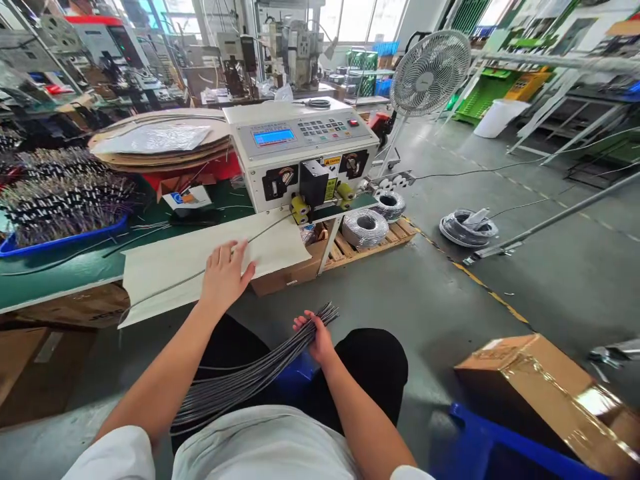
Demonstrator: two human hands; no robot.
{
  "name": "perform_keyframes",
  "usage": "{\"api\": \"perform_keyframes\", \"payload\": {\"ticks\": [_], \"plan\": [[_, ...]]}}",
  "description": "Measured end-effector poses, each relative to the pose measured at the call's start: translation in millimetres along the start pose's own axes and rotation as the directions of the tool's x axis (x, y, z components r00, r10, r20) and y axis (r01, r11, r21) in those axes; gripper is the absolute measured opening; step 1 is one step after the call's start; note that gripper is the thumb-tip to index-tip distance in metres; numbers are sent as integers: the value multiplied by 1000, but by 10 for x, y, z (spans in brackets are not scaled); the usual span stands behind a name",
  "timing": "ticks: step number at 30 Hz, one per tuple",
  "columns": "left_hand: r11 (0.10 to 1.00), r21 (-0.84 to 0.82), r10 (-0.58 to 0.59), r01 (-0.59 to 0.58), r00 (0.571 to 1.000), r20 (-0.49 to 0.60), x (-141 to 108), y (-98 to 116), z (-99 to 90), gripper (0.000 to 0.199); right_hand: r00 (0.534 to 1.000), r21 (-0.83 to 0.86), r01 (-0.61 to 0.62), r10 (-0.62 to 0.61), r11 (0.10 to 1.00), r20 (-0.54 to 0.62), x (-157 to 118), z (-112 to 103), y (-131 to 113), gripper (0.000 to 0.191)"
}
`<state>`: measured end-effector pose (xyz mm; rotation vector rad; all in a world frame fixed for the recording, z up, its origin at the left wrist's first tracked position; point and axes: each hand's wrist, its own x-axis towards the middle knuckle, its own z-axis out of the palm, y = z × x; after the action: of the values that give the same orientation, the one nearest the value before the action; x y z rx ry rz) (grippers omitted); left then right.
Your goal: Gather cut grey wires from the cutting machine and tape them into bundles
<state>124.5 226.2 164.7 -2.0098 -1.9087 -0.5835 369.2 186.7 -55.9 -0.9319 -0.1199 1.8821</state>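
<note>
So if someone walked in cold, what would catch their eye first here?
Probably the grey wire-cutting machine with its blue screen, at centre on the green bench. Just below it, the left hand rests on a pale sheet where a cut wire lies, while the right hand grips a bundle of grey wires over the lap. A white fan stands to the right.

My view shows both arms bare from short white fabric sleeves; the bare left hand (223,275) and bare right hand (317,339) carry no gloves, above a white shirt and black trousers.
</note>
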Motion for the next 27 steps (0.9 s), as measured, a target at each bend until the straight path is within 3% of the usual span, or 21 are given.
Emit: {"api": "perform_keyframes", "payload": {"ticks": [5, 15, 19, 23, 27], "plan": [[999, -8, -45, 45, 997, 57, 63, -78, 142, 62, 1000, 14, 24, -24, 1000, 12, 19, -24, 11, 29], [998, 6, -55, 55, 997, 58, -81, -186, 128, 63, 998, -40, 55, -54, 998, 19, 60, 32, 32, 31], [1000, -4, -24, 25, 996, 86, -148, -227, 86, 66, 998, -40, 60, -58, 997, 33, 74, 11, 38, 34], [999, 19, -29, 26, 983, 183, -267, -291, 8, 66, 998, -38, 55, -54, 998, 26, 49, 16, 26, 32], [1000, 10, 27, -30, 976, 217, -440, -434, -84, 49, 998, -51, 55, -54, 997, 30, 41, 19, 12, 31]]}}
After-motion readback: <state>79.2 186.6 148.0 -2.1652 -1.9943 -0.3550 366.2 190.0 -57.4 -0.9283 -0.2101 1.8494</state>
